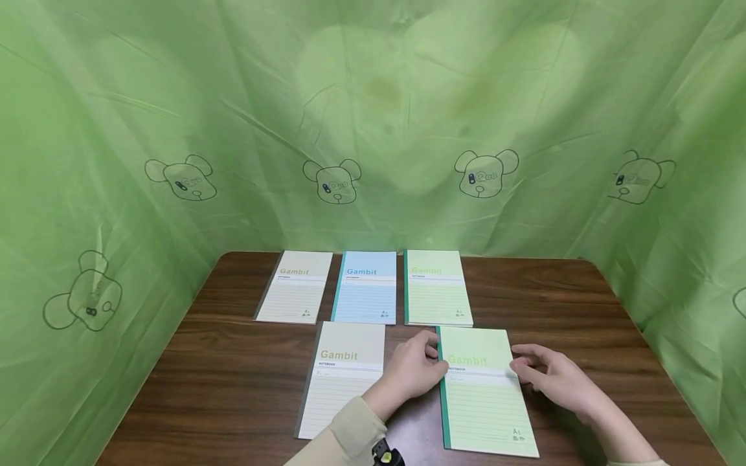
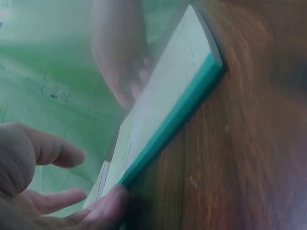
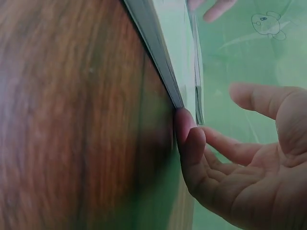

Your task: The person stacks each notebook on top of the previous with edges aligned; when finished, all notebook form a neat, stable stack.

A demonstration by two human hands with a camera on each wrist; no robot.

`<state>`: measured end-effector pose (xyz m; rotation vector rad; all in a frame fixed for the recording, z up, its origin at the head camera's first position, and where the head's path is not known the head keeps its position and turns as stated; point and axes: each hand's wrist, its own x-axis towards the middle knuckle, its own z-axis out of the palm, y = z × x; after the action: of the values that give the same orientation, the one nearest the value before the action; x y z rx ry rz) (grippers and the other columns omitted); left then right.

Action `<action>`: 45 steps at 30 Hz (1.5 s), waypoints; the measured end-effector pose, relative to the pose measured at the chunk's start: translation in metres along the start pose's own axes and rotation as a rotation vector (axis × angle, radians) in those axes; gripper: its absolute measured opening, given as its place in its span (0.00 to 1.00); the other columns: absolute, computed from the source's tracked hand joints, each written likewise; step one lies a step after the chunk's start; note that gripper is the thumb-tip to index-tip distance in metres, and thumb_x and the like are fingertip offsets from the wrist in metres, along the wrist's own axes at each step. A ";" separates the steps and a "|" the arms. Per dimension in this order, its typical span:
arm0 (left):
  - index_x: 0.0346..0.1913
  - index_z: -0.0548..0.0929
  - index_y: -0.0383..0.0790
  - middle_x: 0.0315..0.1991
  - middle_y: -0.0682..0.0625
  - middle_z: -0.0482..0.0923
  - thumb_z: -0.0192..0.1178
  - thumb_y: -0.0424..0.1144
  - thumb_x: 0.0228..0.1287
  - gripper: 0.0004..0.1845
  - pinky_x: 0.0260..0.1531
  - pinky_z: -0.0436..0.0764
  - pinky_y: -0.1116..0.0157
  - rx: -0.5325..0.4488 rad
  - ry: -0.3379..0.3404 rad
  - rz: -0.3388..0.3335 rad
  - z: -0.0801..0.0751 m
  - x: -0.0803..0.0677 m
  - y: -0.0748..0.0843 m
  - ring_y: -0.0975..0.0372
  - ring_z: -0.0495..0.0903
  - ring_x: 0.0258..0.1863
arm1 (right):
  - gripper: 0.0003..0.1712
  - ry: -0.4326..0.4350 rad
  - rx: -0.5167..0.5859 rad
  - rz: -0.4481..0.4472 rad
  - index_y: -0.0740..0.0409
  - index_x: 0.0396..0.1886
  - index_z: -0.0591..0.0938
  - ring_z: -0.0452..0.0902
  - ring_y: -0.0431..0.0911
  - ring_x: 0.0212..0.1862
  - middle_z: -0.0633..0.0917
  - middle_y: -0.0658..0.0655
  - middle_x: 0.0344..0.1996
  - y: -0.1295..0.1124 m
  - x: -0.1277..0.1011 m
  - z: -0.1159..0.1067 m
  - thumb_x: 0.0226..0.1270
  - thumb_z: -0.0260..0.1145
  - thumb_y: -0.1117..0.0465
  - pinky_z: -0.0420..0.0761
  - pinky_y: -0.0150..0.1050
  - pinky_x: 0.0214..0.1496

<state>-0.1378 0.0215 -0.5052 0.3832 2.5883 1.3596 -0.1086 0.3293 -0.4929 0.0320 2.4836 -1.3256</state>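
Note:
A green notebook (image 1: 484,395) marked "Gambit" lies in the front row on the table, its dark green spine to the left. At that spine is my left hand (image 1: 415,367); the left wrist view shows its fingertips (image 2: 112,201) against the spine's edge, with the thumb held apart. My right hand (image 1: 553,375) is at the notebook's right edge. In the right wrist view its fingertips (image 3: 184,122) meet the page edge, while the thumb stands away from the cover. A cream notebook (image 1: 344,382) with a grey spine lies just left of my left hand.
Along the back of the table (image 1: 192,362) lie a cream notebook (image 1: 297,288), a blue notebook (image 1: 366,288) and another green notebook (image 1: 437,288), side by side. A green curtain (image 1: 402,123) with printed bear heads hangs behind and on both sides.

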 end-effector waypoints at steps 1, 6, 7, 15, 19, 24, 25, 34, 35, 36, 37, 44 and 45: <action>0.64 0.84 0.38 0.44 0.49 0.89 0.71 0.37 0.67 0.23 0.41 0.85 0.61 -0.017 0.008 -0.007 0.001 0.000 0.001 0.62 0.87 0.40 | 0.35 0.011 -0.008 0.004 0.72 0.75 0.74 0.87 0.47 0.45 0.87 0.60 0.53 -0.001 0.001 0.001 0.83 0.68 0.51 0.86 0.40 0.42; 0.64 0.84 0.40 0.46 0.50 0.86 0.71 0.33 0.63 0.26 0.40 0.85 0.63 -0.173 0.040 -0.056 0.009 -0.001 0.004 0.66 0.86 0.38 | 0.39 0.055 -0.053 0.054 0.72 0.76 0.72 0.87 0.47 0.44 0.86 0.61 0.54 -0.003 0.005 0.004 0.82 0.69 0.47 0.86 0.39 0.42; 0.65 0.84 0.39 0.46 0.50 0.86 0.71 0.31 0.61 0.27 0.39 0.85 0.63 -0.204 0.054 -0.060 0.011 -0.001 0.005 0.66 0.85 0.37 | 0.40 0.059 -0.054 0.064 0.72 0.77 0.71 0.86 0.47 0.45 0.86 0.61 0.54 -0.003 0.005 0.005 0.81 0.69 0.47 0.86 0.39 0.43; 0.68 0.80 0.43 0.38 0.55 0.88 0.74 0.22 0.56 0.35 0.32 0.84 0.66 -0.324 0.122 -0.110 0.021 -0.001 0.005 0.68 0.84 0.28 | 0.43 0.080 -0.135 0.042 0.72 0.77 0.71 0.79 0.46 0.46 0.84 0.55 0.47 -0.005 0.005 0.009 0.80 0.70 0.43 0.79 0.36 0.42; 0.66 0.81 0.46 0.38 0.57 0.89 0.72 0.20 0.58 0.34 0.31 0.85 0.67 -0.363 0.140 -0.086 0.019 0.004 0.003 0.68 0.85 0.27 | 0.38 0.103 -0.111 0.012 0.69 0.76 0.74 0.81 0.47 0.47 0.84 0.58 0.51 -0.009 0.005 0.008 0.81 0.71 0.47 0.80 0.36 0.42; 0.67 0.81 0.49 0.41 0.55 0.89 0.72 0.21 0.60 0.34 0.22 0.89 0.55 -0.437 0.127 -0.108 0.011 0.010 0.004 0.61 0.86 0.22 | 0.32 0.084 -0.003 -0.006 0.65 0.76 0.70 0.86 0.50 0.49 0.86 0.64 0.56 -0.009 0.006 0.007 0.83 0.69 0.55 0.88 0.42 0.45; 0.68 0.81 0.49 0.41 0.54 0.89 0.72 0.21 0.60 0.34 0.21 0.89 0.53 -0.450 0.123 -0.115 0.009 0.011 0.004 0.60 0.86 0.21 | 0.32 0.074 0.016 -0.007 0.65 0.76 0.69 0.86 0.50 0.49 0.86 0.65 0.55 -0.008 0.007 0.007 0.83 0.68 0.57 0.88 0.42 0.45; 0.74 0.76 0.41 0.45 0.49 0.89 0.71 0.19 0.63 0.37 0.23 0.89 0.48 -0.512 0.154 -0.139 -0.001 0.019 -0.001 0.59 0.85 0.24 | 0.36 0.033 0.085 -0.029 0.70 0.79 0.64 0.85 0.51 0.49 0.87 0.63 0.53 -0.004 0.009 0.015 0.82 0.68 0.62 0.89 0.42 0.45; 0.75 0.75 0.40 0.46 0.49 0.88 0.70 0.19 0.63 0.37 0.23 0.89 0.49 -0.516 0.159 -0.142 -0.001 0.020 -0.002 0.58 0.85 0.25 | 0.36 0.037 0.091 -0.025 0.70 0.79 0.64 0.86 0.51 0.50 0.86 0.63 0.53 -0.005 0.010 0.015 0.81 0.69 0.62 0.89 0.42 0.46; 0.76 0.74 0.40 0.46 0.48 0.88 0.70 0.19 0.64 0.38 0.23 0.89 0.50 -0.520 0.161 -0.144 -0.002 0.021 -0.003 0.59 0.85 0.26 | 0.36 0.041 0.098 -0.029 0.71 0.78 0.64 0.86 0.51 0.50 0.86 0.64 0.53 -0.007 0.010 0.016 0.81 0.69 0.63 0.89 0.42 0.46; 0.76 0.74 0.40 0.47 0.48 0.88 0.70 0.19 0.64 0.38 0.23 0.89 0.51 -0.525 0.164 -0.147 -0.004 0.022 -0.003 0.59 0.85 0.28 | 0.36 0.046 0.099 -0.036 0.71 0.78 0.65 0.86 0.51 0.49 0.85 0.64 0.53 -0.010 0.010 0.016 0.81 0.69 0.63 0.90 0.42 0.46; 0.64 0.81 0.40 0.47 0.48 0.88 0.70 0.23 0.68 0.24 0.31 0.90 0.48 -0.543 0.200 -0.154 -0.013 0.029 -0.002 0.60 0.85 0.33 | 0.32 0.092 0.105 -0.074 0.73 0.75 0.69 0.87 0.51 0.46 0.83 0.65 0.50 -0.037 0.014 0.016 0.79 0.70 0.65 0.90 0.42 0.46; 0.62 0.83 0.41 0.46 0.48 0.88 0.70 0.23 0.68 0.22 0.32 0.90 0.50 -0.527 0.214 -0.155 -0.015 0.031 -0.001 0.60 0.85 0.32 | 0.32 0.094 0.100 -0.077 0.73 0.75 0.69 0.87 0.51 0.47 0.83 0.66 0.50 -0.040 0.014 0.015 0.80 0.70 0.64 0.90 0.43 0.46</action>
<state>-0.1712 0.0193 -0.4992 -0.0490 2.2192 2.0239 -0.1248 0.2926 -0.4731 0.0220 2.5165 -1.5130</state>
